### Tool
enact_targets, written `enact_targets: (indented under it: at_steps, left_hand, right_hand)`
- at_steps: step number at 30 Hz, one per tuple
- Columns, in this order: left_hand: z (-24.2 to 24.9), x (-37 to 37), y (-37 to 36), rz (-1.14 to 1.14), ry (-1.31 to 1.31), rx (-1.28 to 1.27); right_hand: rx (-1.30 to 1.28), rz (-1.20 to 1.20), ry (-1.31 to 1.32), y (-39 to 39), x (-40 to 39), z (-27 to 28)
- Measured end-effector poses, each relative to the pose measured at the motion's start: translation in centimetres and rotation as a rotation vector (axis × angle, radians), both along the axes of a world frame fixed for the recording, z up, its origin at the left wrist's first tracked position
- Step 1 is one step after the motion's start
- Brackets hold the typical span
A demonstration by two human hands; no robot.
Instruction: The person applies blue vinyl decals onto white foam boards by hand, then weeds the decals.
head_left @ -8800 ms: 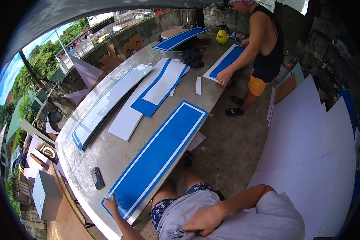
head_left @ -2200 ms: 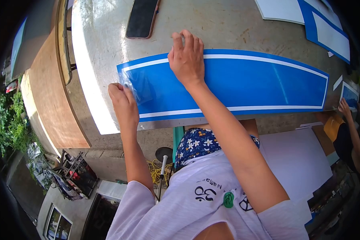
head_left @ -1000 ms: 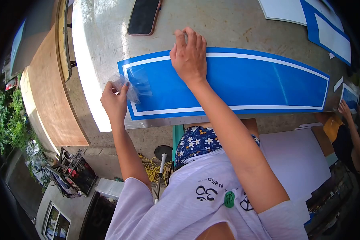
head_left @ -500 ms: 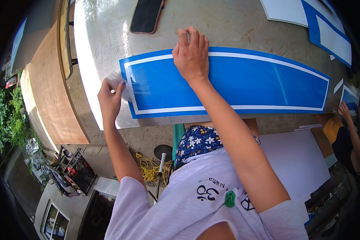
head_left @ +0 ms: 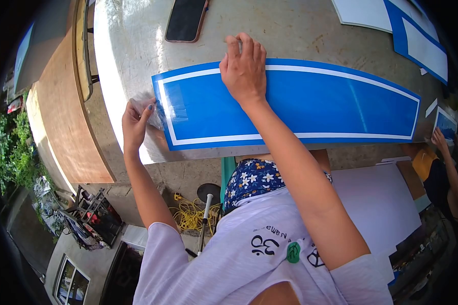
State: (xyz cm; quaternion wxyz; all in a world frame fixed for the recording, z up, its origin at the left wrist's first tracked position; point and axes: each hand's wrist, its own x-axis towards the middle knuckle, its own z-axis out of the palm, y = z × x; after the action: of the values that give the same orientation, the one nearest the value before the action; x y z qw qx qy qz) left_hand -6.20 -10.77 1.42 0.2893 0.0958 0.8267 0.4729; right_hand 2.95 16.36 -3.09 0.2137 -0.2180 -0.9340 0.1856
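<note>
A curved blue panel (head_left: pixel 310 104) with a white border line lies on the metal table (head_left: pixel 290 43). Crumpled clear film (head_left: pixel 155 109) sits at the panel's left end, pinched between the thumb and fingers of my left hand (head_left: pixel 136 122). Part of the film reaches over the panel's left edge. My right hand (head_left: pixel 244 71) rests across the panel's upper edge, left of its middle, with the fingers curled past that edge onto the table. Something small shows at its fingertips, too small to make out.
Above the panel lies a dark phone (head_left: pixel 187 20). More blue and white panels (head_left: pixel 422 48) lie at the upper right. Another person's hand (head_left: pixel 439 140) holds a sheet at the far right. Yellow cord (head_left: pixel 191 216) lies on the floor below the table.
My left hand has moved slightly left and down with the film, which now looks more spread at the panel's left edge. My right hand stays put.
</note>
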Motion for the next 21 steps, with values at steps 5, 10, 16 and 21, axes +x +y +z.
enact_targets:
  at_steps: [5,10,16,21]
  left_hand:
    - [0.4,-0.3,-0.2,-0.038,-0.054,0.006]
    - [0.3,-0.6,-0.5,-0.072,-0.078,0.035]
    - [0.5,-1.0,-0.5,-0.089,-0.108,0.069]
    - [0.0,-1.6,-1.0,-0.091,-0.133,0.095]
  right_hand:
    - [-0.002,0.000,-0.007,0.0,0.0,0.1]
    - [-0.002,-0.001,-0.011,0.0,0.0,0.2]
    - [-0.004,-0.001,-0.008,0.0,0.1,0.2]
    - [-0.008,0.024,-0.045,0.1,0.1,-0.1]
